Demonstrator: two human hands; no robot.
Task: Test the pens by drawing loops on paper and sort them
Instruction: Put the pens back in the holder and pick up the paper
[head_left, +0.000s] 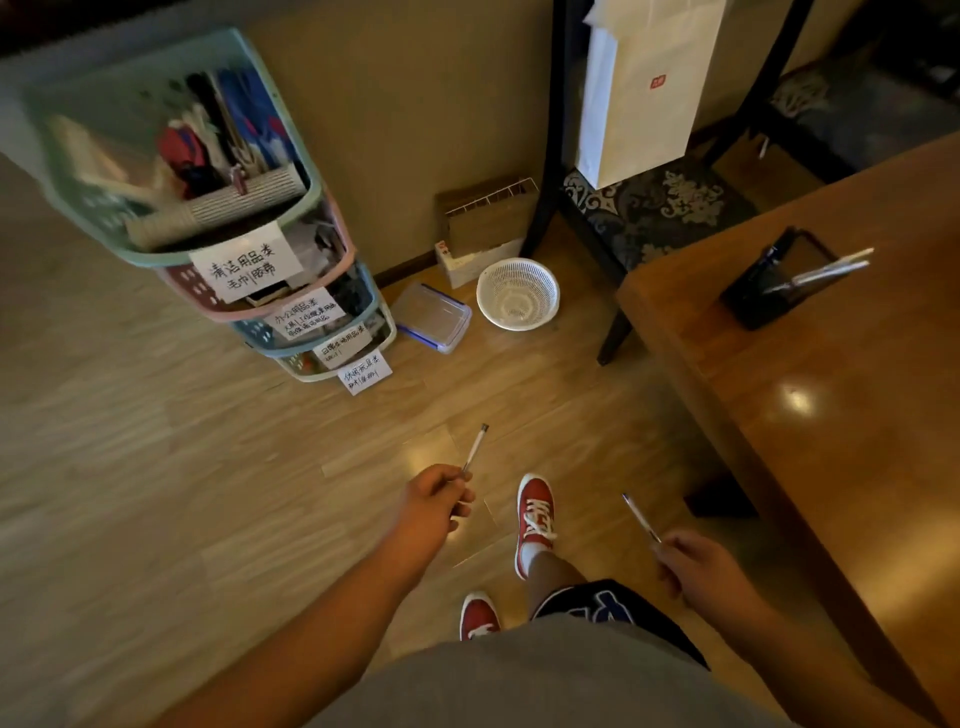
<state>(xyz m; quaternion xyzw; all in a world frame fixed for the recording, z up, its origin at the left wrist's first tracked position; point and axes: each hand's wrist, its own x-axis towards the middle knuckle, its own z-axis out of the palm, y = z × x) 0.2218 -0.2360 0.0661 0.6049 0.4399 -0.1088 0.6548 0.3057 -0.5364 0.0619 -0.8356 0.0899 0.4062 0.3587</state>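
I stand on a wooden floor and look down at my red shoes. My left hand (436, 496) grips a pen with a clear barrel (477, 451), whose far end points away from me. My right hand (693, 564) holds a second pen (640, 517) that slants up to the left. On the wooden table (831, 441) at the right stands a black pen holder (763, 291) with several pens sticking out of it. No paper is in view.
A stack of labelled plastic baskets (270, 270) stands at the left by the wall. A white mesh basket (518, 293), a clear lidded box (434, 317) and a cardboard box lie on the floor. A dark chair carries a white paper bag (644, 88).
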